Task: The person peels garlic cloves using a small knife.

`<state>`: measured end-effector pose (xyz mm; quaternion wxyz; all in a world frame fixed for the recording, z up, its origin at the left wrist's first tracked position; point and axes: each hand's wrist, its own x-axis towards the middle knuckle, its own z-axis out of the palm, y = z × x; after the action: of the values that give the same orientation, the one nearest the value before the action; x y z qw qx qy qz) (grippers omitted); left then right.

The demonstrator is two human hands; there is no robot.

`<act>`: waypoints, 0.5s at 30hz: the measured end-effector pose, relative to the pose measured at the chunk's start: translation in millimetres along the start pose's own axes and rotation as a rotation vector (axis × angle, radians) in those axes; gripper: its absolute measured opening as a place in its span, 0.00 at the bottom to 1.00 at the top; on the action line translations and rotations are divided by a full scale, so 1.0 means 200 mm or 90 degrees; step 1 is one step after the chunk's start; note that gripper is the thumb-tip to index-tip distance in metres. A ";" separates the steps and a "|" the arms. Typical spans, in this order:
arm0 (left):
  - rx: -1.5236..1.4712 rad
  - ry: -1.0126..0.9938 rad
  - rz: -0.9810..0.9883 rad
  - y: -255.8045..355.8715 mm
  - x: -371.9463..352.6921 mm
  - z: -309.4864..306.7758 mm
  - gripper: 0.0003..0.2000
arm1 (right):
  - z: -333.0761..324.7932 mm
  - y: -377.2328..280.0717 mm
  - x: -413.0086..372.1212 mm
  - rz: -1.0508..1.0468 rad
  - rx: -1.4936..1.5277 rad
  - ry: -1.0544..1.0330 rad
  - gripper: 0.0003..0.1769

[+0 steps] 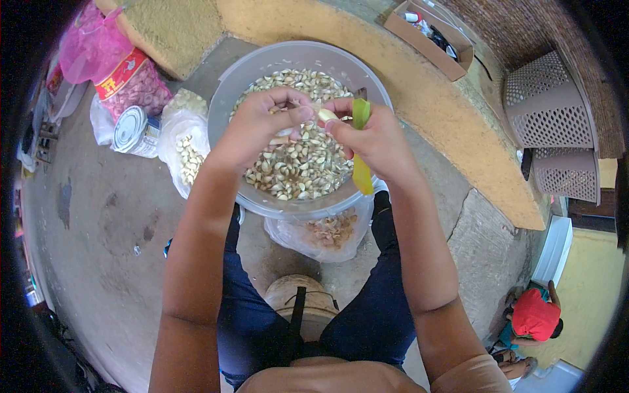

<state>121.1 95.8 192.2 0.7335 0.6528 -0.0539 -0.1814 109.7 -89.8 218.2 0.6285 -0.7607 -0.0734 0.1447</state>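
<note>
My right hand (370, 134) is closed around a small knife with a yellow-green handle (362, 173), its blade pointing away from me. Between the thumb and fingers of that hand is a pale garlic clove (326, 115). My left hand (272, 121) is closed, its thumb and fingertips pinched at the clove's left side, where a bit of thin skin shows. Other cloves seem tucked under its curled fingers, partly hidden. Below both hands, a large grey tub (226, 85) holds many garlic cloves (298, 167) in water.
A clear plastic bag (282, 232) with brown peelings lies below the tub. To the left are a bag of cloves (190, 160), a metal can (131, 128) and a pink mesh sack (141, 92). A low yellow wall curves behind, with a cardboard box (436, 39). A person in red (536, 314) is at lower right.
</note>
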 end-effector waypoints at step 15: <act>0.194 0.077 0.106 0.03 -0.01 0.06 0.08 | -0.02 0.00 -0.01 -0.022 -0.003 0.052 0.13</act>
<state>116.9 85.6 199.9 0.6406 0.7593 -0.0901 -0.0705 109.8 -94.8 220.3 0.6319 -0.7658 -0.0613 0.1023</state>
